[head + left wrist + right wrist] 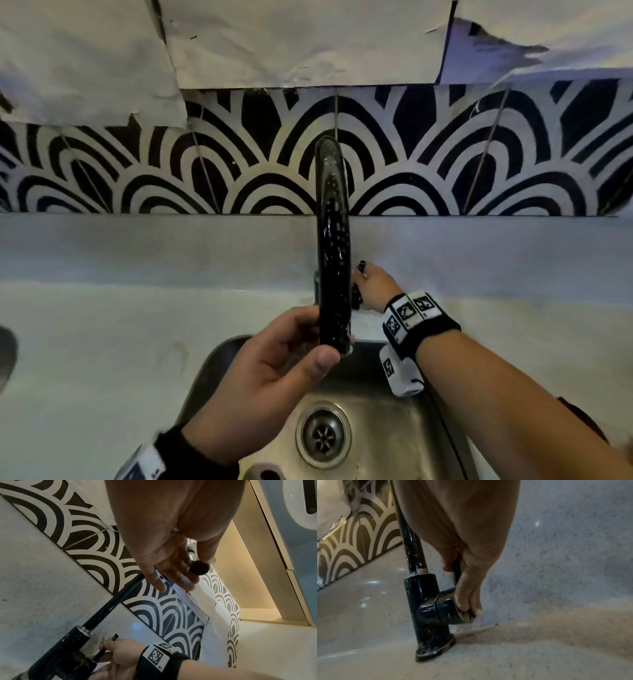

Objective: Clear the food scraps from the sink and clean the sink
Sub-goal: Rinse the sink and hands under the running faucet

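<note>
The black tap spout (333,246) is held near its outlet by the left hand (270,373), thumb in front and fingers curled behind it. The thin lever (456,566) at the tap's base is gripped by the right hand (467,574), its fingers wrapped round the lever and the side knob (453,609). The sink (394,438) lies directly below the outlet, its round drain (323,434) just beneath the left hand. No food scraps can be made out in the part of the basin that shows.

If the lever is thrown too far, water could likely strike the steel basin hard and splash onto the surface (102,342). If the spout is swung past the rim, the stream would land on the surface instead.

The spout is a glossy, arched tube flecked with white spots, possibly droplets or worn paint. The basin is dull brushed steel; the surface is pale speckled stone. Behind, black-and-white fan-patterned tiles (171,171) are partly covered by torn paper (301,41).
</note>
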### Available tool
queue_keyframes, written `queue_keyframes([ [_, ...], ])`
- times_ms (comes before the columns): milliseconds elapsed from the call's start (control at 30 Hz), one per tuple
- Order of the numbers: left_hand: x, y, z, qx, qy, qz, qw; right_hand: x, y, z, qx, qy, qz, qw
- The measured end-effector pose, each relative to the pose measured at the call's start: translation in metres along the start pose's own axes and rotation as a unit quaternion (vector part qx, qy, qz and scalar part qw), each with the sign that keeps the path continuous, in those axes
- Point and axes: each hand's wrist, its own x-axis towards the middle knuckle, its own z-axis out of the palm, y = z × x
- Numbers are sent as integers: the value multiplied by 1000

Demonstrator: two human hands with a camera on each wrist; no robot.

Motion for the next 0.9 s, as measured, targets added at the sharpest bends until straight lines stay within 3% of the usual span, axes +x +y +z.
queue_keyframes([
  [133, -1, 1, 0, -6, 0, 5, 1000, -3, 3, 0, 58, -1, 4, 998],
  [900, -1, 2, 2, 3, 3, 38, 999, -14, 4, -4, 114, -27, 17, 993],
])
